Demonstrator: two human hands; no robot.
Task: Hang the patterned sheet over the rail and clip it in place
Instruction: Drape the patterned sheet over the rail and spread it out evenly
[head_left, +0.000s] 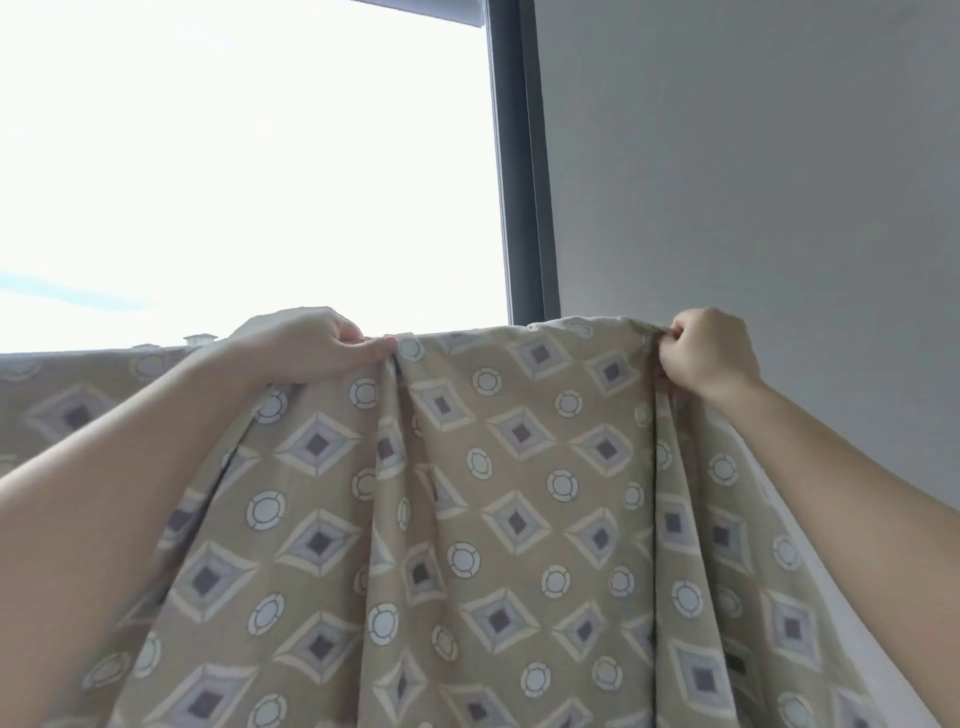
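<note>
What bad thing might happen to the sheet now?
1. The left hand and right hand alone seem to hold up this part of the patterned sheet; no clip shows between them, so letting go may make it slide down.
2. It hangs in deep folds between the hands, so it may get clipped wrinkled.

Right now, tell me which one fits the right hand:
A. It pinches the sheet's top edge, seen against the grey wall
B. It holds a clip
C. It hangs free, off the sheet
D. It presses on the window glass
A: the right hand has its fingers curled round a bunched fold at the top edge of the patterned sheet, with the grey wall behind it.
</note>
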